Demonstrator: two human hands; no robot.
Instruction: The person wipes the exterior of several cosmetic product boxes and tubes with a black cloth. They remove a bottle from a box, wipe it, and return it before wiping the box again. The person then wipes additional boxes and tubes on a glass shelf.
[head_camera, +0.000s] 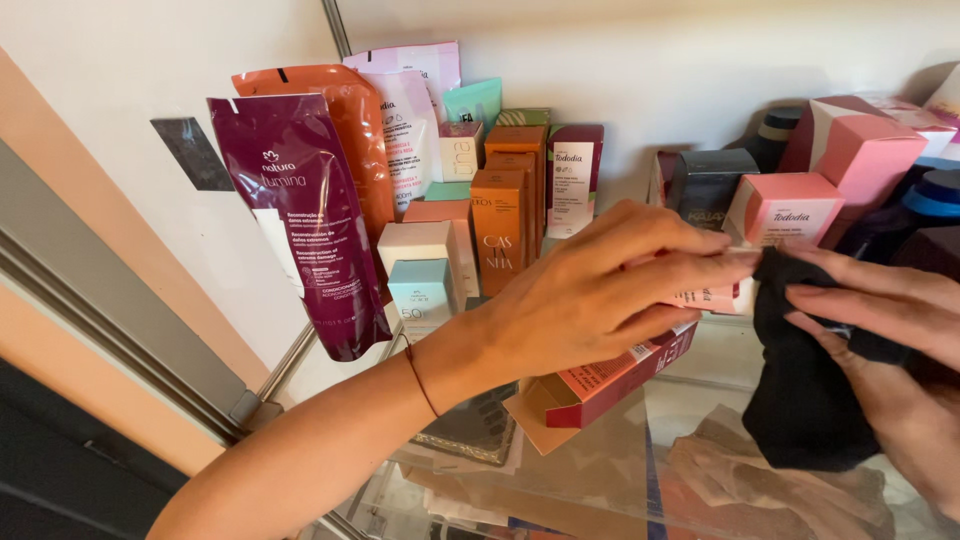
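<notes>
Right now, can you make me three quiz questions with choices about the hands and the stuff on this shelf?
1. Where is the purple pouch?
A. far left of the shelf
B. far right
C. under the glass

2. What colour is the cloth?
A. white
B. black
C. yellow

3. What is the left hand doing?
A. resting flat on the glass
B. holding a small pink box
C. pointing at the wall

Answers:
1 A: it stands leftmost, beside the orange pouch.
2 B: the cloth in the right hand is black.
3 B: its fingers close on the pink box, which meets the cloth.
</notes>
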